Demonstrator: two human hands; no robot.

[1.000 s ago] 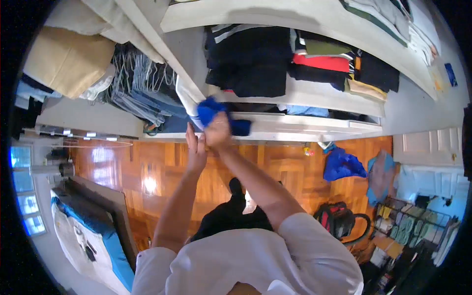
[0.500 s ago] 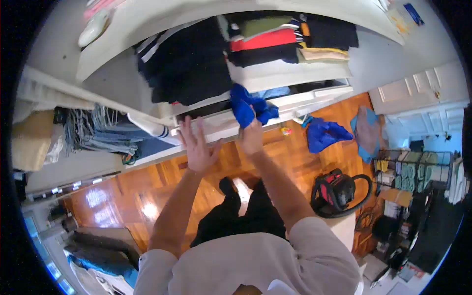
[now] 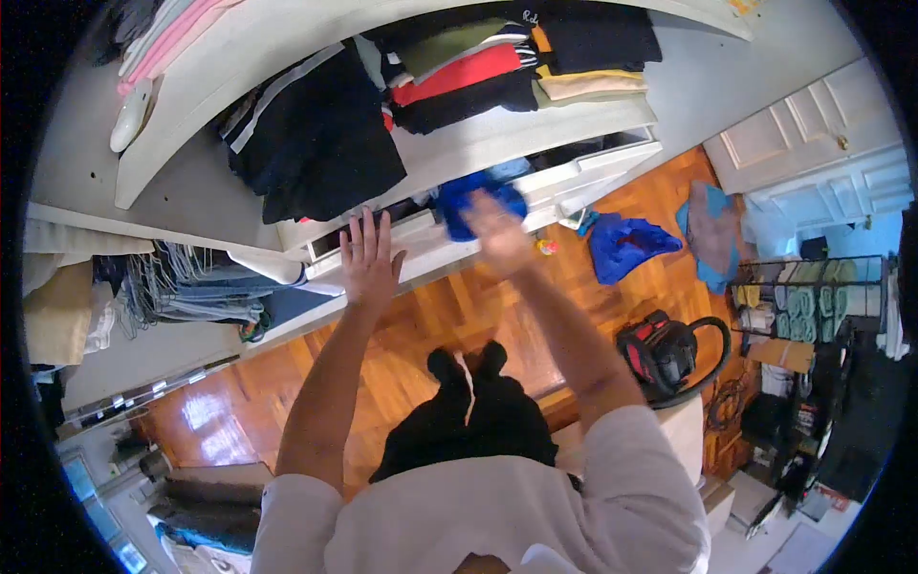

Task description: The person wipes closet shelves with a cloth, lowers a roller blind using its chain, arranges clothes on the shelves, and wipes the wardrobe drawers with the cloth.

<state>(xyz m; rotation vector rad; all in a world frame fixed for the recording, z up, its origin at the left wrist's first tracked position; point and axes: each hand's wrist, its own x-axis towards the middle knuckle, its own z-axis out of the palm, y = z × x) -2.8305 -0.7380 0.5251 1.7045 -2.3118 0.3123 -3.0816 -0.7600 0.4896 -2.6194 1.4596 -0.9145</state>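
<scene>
My left hand (image 3: 371, 263) is spread open at the front edge of a pulled-out white drawer (image 3: 414, 234), with nothing in it. A bright blue cloth (image 3: 461, 199) lies bunched over the drawer's middle, partly behind my right hand (image 3: 502, 234). That hand is smeared by motion and overlaps the cloth's lower right edge. Whether its fingers grip the cloth cannot be made out. Dark and light blue clothes show inside the drawer around the cloth.
Above the drawer, a shelf holds dark folded clothes (image 3: 320, 143) and a red garment (image 3: 459, 75). Jeans on hangers (image 3: 206, 301) are at left. A blue bag-like item (image 3: 631, 249) and a vacuum cleaner (image 3: 662, 354) lie on the wooden floor at right.
The blue cloth, held up by my right hand before, is now lower and flatter over the drawer. My left hand has shifted slightly, fingers still spread. The view has turned a little.
</scene>
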